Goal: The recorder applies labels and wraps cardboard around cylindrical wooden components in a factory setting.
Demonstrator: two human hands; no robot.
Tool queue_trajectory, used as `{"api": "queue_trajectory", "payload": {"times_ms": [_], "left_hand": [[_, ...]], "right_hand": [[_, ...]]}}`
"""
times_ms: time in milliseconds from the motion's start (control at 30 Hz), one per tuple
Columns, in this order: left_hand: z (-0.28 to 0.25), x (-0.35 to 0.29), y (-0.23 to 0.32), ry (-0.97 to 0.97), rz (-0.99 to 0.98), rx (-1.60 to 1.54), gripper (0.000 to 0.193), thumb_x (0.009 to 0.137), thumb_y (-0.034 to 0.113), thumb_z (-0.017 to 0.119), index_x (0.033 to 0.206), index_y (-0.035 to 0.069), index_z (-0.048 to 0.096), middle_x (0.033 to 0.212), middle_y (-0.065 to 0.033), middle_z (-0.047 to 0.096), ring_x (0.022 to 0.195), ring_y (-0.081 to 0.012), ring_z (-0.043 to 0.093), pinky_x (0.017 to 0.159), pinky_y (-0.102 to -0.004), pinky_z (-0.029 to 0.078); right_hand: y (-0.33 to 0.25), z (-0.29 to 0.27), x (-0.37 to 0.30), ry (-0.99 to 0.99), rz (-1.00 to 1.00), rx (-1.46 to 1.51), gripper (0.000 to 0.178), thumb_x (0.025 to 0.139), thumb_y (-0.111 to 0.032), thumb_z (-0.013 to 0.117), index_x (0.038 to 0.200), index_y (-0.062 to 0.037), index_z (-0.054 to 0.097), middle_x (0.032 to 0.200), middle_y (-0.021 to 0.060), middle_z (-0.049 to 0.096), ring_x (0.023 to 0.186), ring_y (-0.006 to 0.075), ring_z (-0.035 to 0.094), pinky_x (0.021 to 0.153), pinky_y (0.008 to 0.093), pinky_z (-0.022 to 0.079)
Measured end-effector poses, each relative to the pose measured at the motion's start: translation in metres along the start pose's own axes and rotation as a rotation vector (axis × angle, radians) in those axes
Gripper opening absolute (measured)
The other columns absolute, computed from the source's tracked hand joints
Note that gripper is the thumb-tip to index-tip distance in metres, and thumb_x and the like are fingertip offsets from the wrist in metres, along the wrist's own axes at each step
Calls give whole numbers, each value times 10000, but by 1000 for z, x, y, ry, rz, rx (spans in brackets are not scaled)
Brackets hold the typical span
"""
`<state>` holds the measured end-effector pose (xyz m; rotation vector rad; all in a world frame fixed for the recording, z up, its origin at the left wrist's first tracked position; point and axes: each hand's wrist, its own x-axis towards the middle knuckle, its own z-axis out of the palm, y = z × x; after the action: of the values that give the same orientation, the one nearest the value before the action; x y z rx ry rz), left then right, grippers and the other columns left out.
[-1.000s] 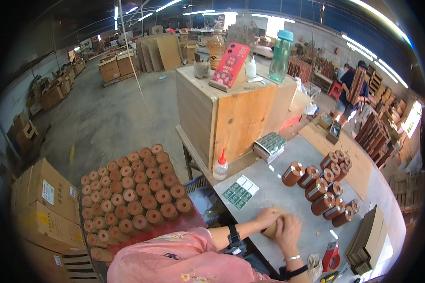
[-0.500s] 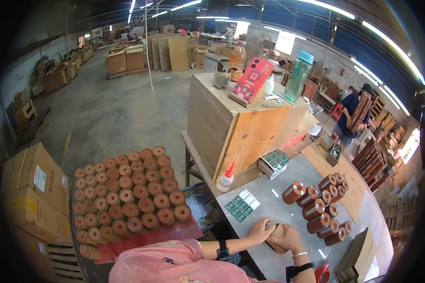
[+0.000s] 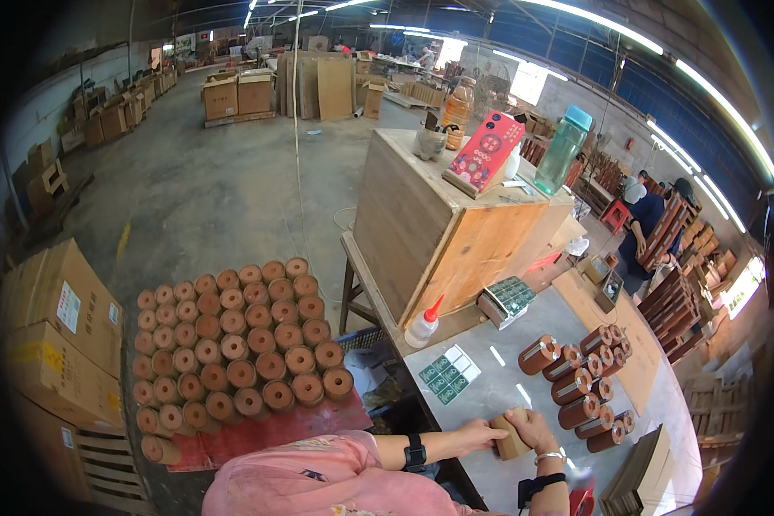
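Both hands are closed around a small tan cardboard sleeve [image 3: 511, 437] just above the grey tabletop. My left hand [image 3: 479, 436] grips its left side with the fingers, and my right hand [image 3: 535, 431] wraps over its right side and top. Whether anything is inside the sleeve cannot be seen. Beyond my hands lies a sheet of green labels [image 3: 443, 380] with some blank spaces. Right of them, several reddish-brown cylinders [image 3: 569, 387] lie on their sides in rows. A stack of flat cardboard pieces [image 3: 638, 477] sits nearer the right edge.
A red-tipped glue bottle [image 3: 422, 328] and a bundle of green labels [image 3: 506, 301] stand near a wooden cabinet [image 3: 456, 249]. A red tool [image 3: 583, 499] is close by my right wrist. Rows of clay-coloured cylinders [image 3: 242, 374] fill the left side. Another person [image 3: 654, 225] carries wooden slats.
The tan sleeve has turned in my hands and now shows a flatter face instead of its dark end. The view has shifted slightly, and the other person has bent forward.
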<state>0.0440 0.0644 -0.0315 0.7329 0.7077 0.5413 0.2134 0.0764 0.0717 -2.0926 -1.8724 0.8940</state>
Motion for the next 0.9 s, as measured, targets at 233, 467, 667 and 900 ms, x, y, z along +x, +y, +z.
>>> {"api": "queue_trajectory", "payload": {"times_ms": [233, 467, 667, 900], "left_hand": [[4, -21, 4, -109, 27, 80, 767, 885, 448, 780, 1407, -36, 492, 1340, -124, 577, 1253, -217, 548, 1044, -385, 451], [8, -51, 11, -120, 77, -25, 739, 840, 378, 841, 1390, -8, 533, 1288, -115, 610, 1195, -223, 584, 1020, -363, 469], [7, -61, 16, -137, 158, 6, 779, 818, 369, 860, 1415, 1, 520, 1303, -104, 605, 1205, -211, 563, 1040, -364, 435], [4, -69, 26, -214, 149, 65, 791, 831, 304, 844, 1456, -7, 473, 1375, -126, 554, 1277, -222, 508, 1089, -370, 391]], "right_hand": [[14, 35, -40, 174, -12, 542, 532, 1000, -419, 563, 1127, 87, 670, 1062, 148, 713, 989, 203, 629, 891, 363, 500], [1, 47, -68, 249, -92, 587, 582, 1027, -518, 500, 1017, 44, 649, 952, 68, 644, 889, 153, 564, 823, 333, 476], [-2, 53, -71, 265, -133, 738, 545, 1016, -446, 543, 1116, 81, 643, 1042, 131, 684, 961, 202, 619, 859, 347, 501], [7, 60, -71, 242, -169, 804, 578, 997, -509, 556, 1131, 49, 624, 1074, 123, 656, 991, 202, 598, 884, 343, 487]]}}
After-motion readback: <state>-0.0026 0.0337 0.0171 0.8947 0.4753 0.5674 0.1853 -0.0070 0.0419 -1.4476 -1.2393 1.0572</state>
